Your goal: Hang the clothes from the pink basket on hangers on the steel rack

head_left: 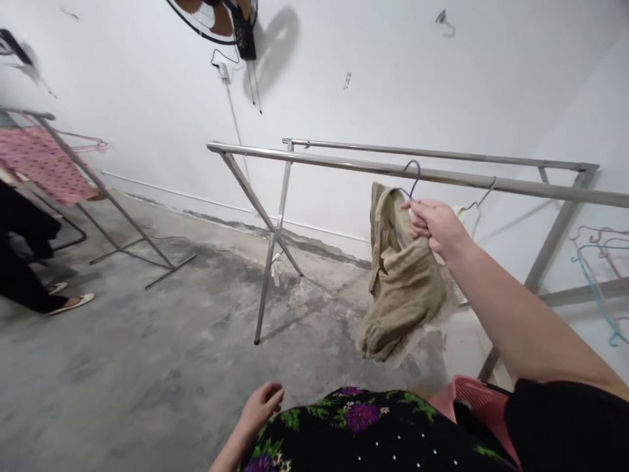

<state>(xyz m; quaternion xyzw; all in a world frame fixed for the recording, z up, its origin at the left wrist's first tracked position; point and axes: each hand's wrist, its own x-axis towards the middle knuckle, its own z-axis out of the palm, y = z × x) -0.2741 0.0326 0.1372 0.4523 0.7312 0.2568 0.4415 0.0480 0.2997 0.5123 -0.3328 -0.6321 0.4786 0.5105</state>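
Note:
My right hand [435, 226] is closed around the neck of a purple clothes hanger [417, 172], whose hook lies over the front bar of a metal drying rack [339, 161]. A khaki garment [405, 282] hangs from this hanger, just below and left of my fingers, with its folds bunched together. My left hand [264, 403] is low in front of my body, its fingers loosely bent and nothing in it. It is apart from the rack and the garment.
Another hanger [484, 195] hangs on the bar to the right, its garment mostly hidden. Pink and blue hangers [597, 282] are at the right edge. A pink basket [455, 393] is beside me. At left are a person's legs [24, 262] and a rack with pink clothing [46, 160].

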